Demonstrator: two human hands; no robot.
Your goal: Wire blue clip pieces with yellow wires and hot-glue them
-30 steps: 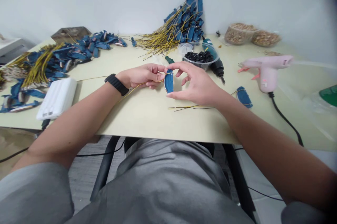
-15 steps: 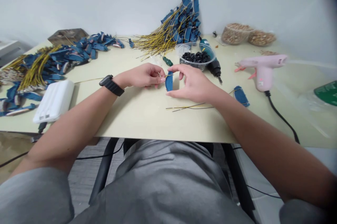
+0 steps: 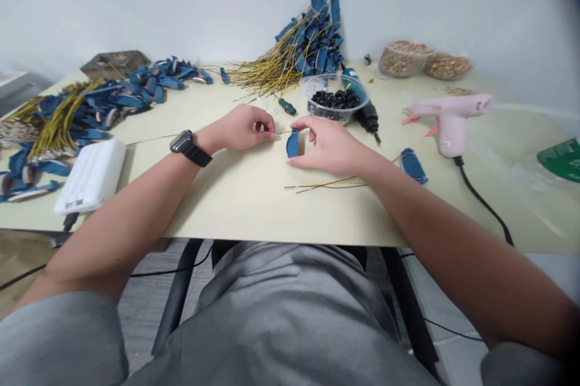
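Between the thumb and fingers of my right hand [image 3: 326, 143] stands a small blue half-round piece [image 3: 292, 144], gripped at its top and bottom ends. A thin yellowish wire [image 3: 283, 132] runs from the top of this piece to my left hand [image 3: 248, 127], whose thumb and forefinger pinch it. The wire seems to continue past that hand to the left across the table. Below my right hand lie several loose yellow and black wires [image 3: 312, 185]. Another blue half-round piece [image 3: 414, 166] with wire rests beyond my right wrist.
A clear tub [image 3: 335, 109] of small black parts, a green screwdriver [image 3: 287, 106] and a dark power tool [image 3: 368, 113] sit behind my hands. A pink glue gun [image 3: 451, 123] is at right, a white power bank [image 3: 93, 176] at left. Piles of wired blue pieces [image 3: 312, 41] lie behind.
My left hand has drawn back to the left from the blue piece, and a longer stretch of wire shows between them. My right hand holds the piece nearly in place.
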